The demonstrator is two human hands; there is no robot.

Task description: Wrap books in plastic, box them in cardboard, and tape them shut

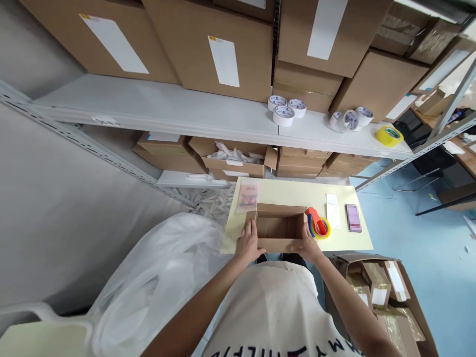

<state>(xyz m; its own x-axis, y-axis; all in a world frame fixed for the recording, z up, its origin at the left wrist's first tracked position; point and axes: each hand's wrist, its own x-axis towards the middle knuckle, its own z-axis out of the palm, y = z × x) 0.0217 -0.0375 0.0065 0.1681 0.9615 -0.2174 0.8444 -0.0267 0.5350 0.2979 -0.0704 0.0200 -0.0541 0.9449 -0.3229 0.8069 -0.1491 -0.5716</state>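
A small brown cardboard box [280, 245] stands with its top flaps up on the pale yellow table [290, 187], near the edge closest to me. Nothing shows inside it. My left hand [247, 244] grips its left side, fingers over the flap and thumb at the front. On the opposite side, my right hand [308, 245] holds the box in the same way. Just right of the box lies a red and blue tape dispenser [317, 222] with a yellow roll. Behind the box's left corner is a pinkish plastic packet [248, 195].
White paper [333, 210] and a blurred purple item [353, 218] lie on the table's right. A shelf [223, 111] with tape rolls [284, 116] and large cartons stands behind. A carton of packed boxes [379, 296] is at right, a big plastic bag [159, 277] at left.
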